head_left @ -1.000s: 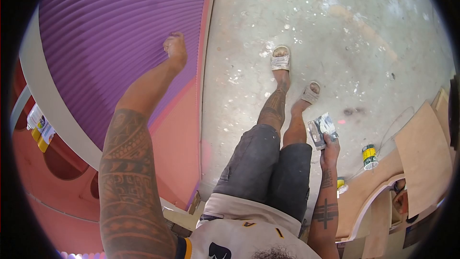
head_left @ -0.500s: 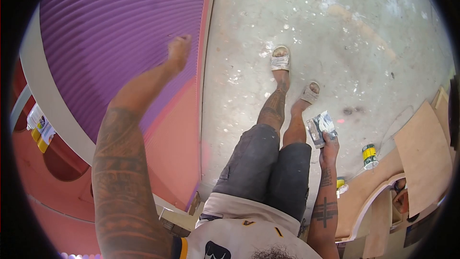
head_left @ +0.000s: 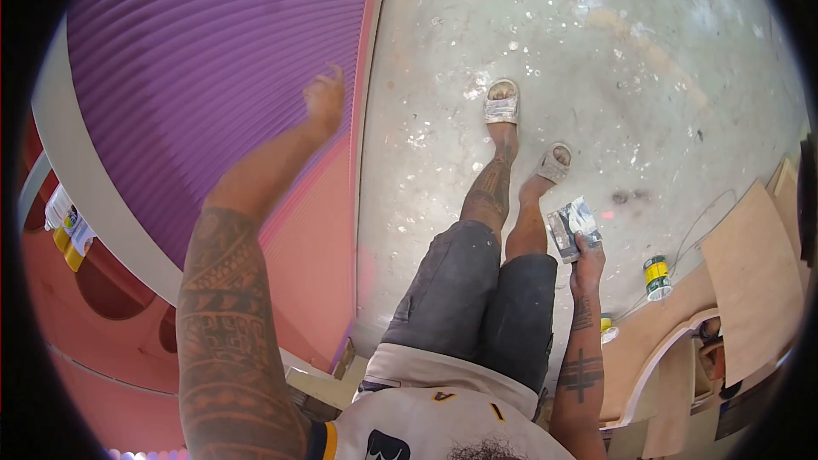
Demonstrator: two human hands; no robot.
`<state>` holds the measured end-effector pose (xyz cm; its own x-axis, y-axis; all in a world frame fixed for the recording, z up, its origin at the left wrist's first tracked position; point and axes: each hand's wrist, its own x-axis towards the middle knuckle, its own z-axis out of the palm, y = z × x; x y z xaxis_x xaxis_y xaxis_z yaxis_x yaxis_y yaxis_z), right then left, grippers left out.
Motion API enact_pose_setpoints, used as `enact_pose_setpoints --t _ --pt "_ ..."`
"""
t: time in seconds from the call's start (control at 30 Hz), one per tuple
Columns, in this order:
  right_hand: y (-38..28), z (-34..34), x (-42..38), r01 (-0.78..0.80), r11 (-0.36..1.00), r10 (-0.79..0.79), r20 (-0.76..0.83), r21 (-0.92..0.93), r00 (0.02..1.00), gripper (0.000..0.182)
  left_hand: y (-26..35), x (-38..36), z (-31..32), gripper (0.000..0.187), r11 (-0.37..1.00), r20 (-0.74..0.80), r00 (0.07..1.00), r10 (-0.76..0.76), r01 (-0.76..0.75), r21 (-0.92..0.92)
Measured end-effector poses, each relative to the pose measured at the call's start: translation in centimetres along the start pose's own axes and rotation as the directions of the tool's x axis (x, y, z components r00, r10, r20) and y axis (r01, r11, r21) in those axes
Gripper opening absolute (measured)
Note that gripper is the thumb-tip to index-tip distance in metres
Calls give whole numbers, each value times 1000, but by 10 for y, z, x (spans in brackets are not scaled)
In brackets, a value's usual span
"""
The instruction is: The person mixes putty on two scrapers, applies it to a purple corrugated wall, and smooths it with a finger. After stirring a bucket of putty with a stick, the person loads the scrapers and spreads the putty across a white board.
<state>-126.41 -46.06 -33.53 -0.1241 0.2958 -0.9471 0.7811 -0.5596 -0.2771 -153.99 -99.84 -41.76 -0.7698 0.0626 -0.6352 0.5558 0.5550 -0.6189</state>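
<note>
Left hand [head_left: 325, 102] over the purple ribbed panel [head_left: 213, 60]; smeared plate [head_left: 573, 228] across the gap, on your right

Left grip: fingers partly curled and blurred, near the panel's pink edge strip [head_left: 367, 60]. Contact with the ribs not resolved; you cannot tell from here whether anything small sits in the fingers.

Right hand [head_left: 587, 255]: closed round the near end of the plate, thumb laid on its face. Plate is flat, streaked white and dark, its outline near square, so no clear long axis; it tilts a little leftward at the far end.

Key relation: panel lies on your left, plate on your right, with your legs and a strip of speckled floor [head_left: 443, 51] between. Left hand is much the nearer to the ribs; the right is well apart from them. Ribs run broadly sideways, crowding together toward the pink strip; your left forearm slants across them.

Also noted: a yellow-banded tin [head_left: 657, 278], to the right of your right hand, not touching it.
</note>
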Motion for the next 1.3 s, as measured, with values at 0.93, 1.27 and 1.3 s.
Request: enact_pose_setpoints --t 0.93,1.27,1.3 --pt "9 -10 13 24 998 -22 39 -51 999 42 -34 25 1 29 910 178 964 196 -111 -398" --pt "10 -9 13 12 999 -11 51 -34 999 42 -48 4 -19 54 966 169 985 -36 78 -248" --pt "11 -8 13 8 999 -6 47 -40 999 42 -49 7 -15 55 957 164 986 -39 84 -279"
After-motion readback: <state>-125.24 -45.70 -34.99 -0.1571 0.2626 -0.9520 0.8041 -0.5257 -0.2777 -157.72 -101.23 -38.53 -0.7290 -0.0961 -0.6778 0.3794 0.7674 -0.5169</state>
